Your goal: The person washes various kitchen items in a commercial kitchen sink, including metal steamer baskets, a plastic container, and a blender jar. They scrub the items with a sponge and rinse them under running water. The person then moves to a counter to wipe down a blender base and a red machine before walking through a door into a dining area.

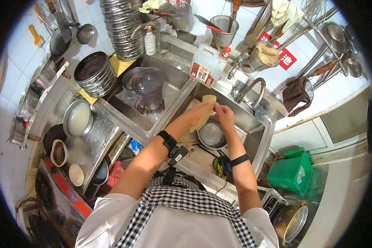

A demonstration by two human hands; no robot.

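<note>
My left hand point(200, 112) grips a limp pale yellow piece point(205, 119); whether it is a cloth or a rubber glove cannot be made out. Close against its right edge are the bent fingers of my right hand point(225, 116), and their tips are too hidden to show whether they pinch it. Both hands are over the right sink basin point(257, 145). Just beneath them a round metal bowl point(212, 135) rests in that basin. Thin dark utensils point(204, 150) lie beside the bowl, with brown crumbs scattered nearby.
A translucent plastic pitcher point(148, 90) stands in the left basin. On the ledge between the basins and wall is a pump jug point(207, 66), near a curved faucet point(251, 88). Stacked metal rings point(96, 77) and a basin of cloudy liquid point(78, 118) stand left; a green bin point(290, 173) is right.
</note>
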